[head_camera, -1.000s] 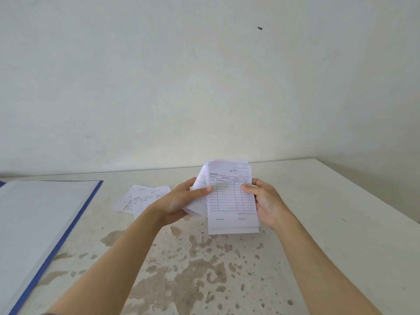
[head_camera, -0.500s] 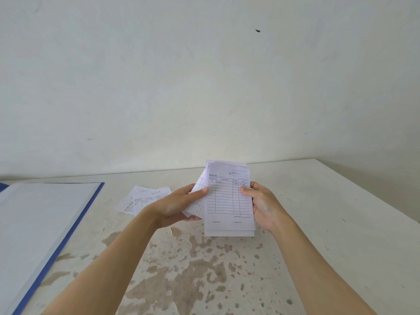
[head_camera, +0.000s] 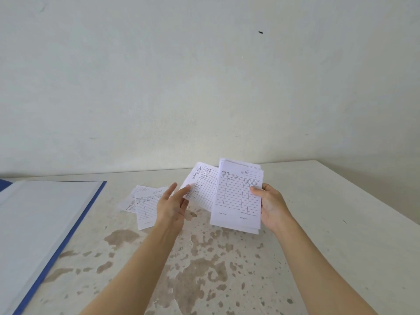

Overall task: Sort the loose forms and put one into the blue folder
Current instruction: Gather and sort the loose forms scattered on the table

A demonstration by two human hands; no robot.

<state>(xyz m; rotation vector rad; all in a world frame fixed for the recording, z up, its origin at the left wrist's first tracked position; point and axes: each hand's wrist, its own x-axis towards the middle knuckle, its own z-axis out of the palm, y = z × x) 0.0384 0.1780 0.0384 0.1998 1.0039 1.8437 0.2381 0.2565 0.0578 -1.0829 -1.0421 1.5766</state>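
The stained surface (head_camera: pixel 204 269) lies bare under both forearms and out to the right edge — open passage there. Left, the open blue folder (head_camera: pixel 45 223) fills the corner; loose forms (head_camera: pixel 145 205) (overlapping, flat) lie between it and the left hand (head_camera: pixel 171 208).

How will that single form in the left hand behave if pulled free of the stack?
Likely floppy: the single form is one thin sheet, pinched only at its edge by the left hand. Probably very light and apt to flutter or slide. The stack in the right hand looks stiffer, being several sheets.
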